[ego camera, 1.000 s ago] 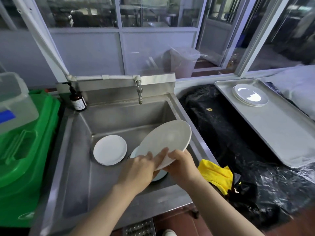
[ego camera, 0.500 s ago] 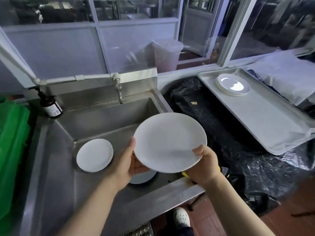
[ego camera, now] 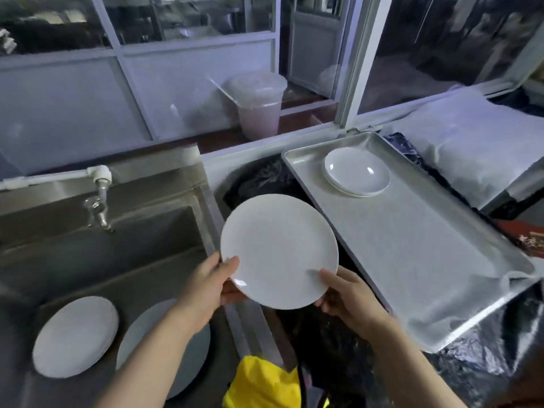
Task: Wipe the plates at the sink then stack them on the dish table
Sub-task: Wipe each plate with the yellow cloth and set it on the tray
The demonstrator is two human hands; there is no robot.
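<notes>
I hold a white plate (ego camera: 278, 250) in both hands above the gap between the steel sink (ego camera: 123, 260) and the metal tray (ego camera: 412, 245). My left hand (ego camera: 210, 285) grips its near left rim, thumb on top. My right hand (ego camera: 350, 298) grips its near right rim, thumb on top. A short stack of white plates (ego camera: 357, 172) sits at the far end of the tray. In the sink lie a stack of plates (ego camera: 75, 337) at the left and another plate (ego camera: 141, 334) partly behind my left forearm.
A yellow cloth (ego camera: 262, 384) lies at the bottom, by the sink's right edge. Black plastic sheeting (ego camera: 265, 178) covers the counter between sink and tray. A tap (ego camera: 101, 198) hangs over the sink's back wall. A white covered bundle (ego camera: 471, 142) lies right of the tray.
The plate rose from the sink and travelled right toward the tray, turning flat and face up. My view swung right, so the sink slid left and the tray came closer.
</notes>
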